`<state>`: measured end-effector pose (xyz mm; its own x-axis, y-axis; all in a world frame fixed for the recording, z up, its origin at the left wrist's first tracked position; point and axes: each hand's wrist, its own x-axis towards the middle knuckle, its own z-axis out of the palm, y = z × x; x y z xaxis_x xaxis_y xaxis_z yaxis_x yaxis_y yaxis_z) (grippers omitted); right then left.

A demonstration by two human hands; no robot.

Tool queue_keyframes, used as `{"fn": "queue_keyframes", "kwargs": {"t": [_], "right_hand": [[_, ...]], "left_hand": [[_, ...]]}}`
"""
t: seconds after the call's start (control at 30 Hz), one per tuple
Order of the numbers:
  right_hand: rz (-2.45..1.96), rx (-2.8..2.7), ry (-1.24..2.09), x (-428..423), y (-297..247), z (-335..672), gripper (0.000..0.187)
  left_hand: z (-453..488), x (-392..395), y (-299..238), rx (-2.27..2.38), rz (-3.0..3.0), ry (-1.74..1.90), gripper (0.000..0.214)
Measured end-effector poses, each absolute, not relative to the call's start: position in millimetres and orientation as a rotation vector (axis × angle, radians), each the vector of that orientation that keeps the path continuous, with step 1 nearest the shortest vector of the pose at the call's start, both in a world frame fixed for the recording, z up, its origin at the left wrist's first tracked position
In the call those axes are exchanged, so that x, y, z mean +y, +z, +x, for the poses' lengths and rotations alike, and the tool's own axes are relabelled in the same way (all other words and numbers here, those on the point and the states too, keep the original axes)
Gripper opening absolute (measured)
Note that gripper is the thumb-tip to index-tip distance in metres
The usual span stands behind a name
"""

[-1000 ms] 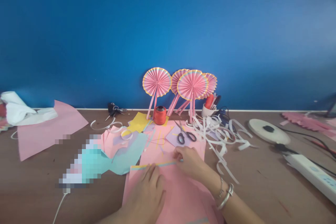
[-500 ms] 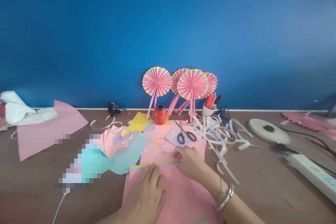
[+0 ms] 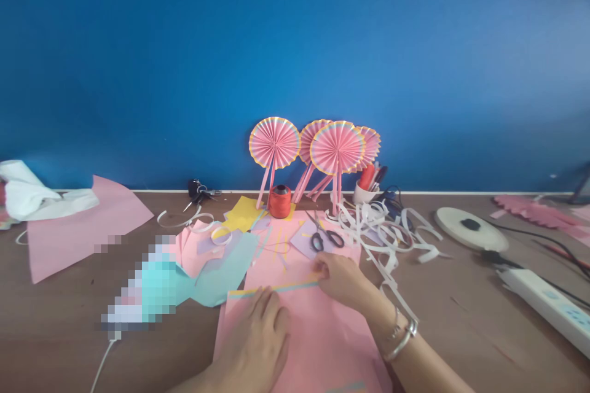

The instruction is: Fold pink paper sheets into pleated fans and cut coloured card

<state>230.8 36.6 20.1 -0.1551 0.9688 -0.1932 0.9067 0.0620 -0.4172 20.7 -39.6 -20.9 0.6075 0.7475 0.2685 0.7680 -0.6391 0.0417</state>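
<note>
We see our left forearm [image 3: 207,381] entering from seven o'clock and pointing toward one o'clock. Our left hand [image 3: 263,334] is spread flat, with its back turned up to us. Its fingers [image 3: 266,301] lie close together and point also toward one o'clock, while the thumb is at their right side. Our right forearm [image 3: 428,359] enters from between four and five o'clock and goes toward ten o'clock. Our right hand [image 3: 341,279] is at two o'clock from the left one, and the two are apart. Its fingers are curled inward, more bent than the left ones; whether the fingertips meet the thumb, we cannot tell.
</note>
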Motion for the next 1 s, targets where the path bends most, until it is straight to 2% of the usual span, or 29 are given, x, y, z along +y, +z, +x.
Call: {"fn": "queue_keyframes", "kwargs": {"t": [0.13,0.33,0.63,0.8,1.0], "right_hand": [[-1.905,-2.104,0.661,41,17,236,0.033],[-1.368,-2.186,0.66,26,9,201,0.025],[-1.409,-2.291,0.617,16,9,190,0.022],[-1.398,-2.212,0.706,16,12,188,0.018],[-1.389,-2.081,0.793,17,10,185,0.018]], "left_hand": [[22,-40,-17,-1.29,-2.738,-0.381,0.017],[20,-40,-13,-1.336,-2.788,-0.518,0.017],[17,-20,-7,-1.671,-2.778,-0.713,0.016],[13,-4,-9,-1.685,-2.793,-0.94,0.027],[11,0,-9,-1.71,-2.803,-0.955,0.019]]}}
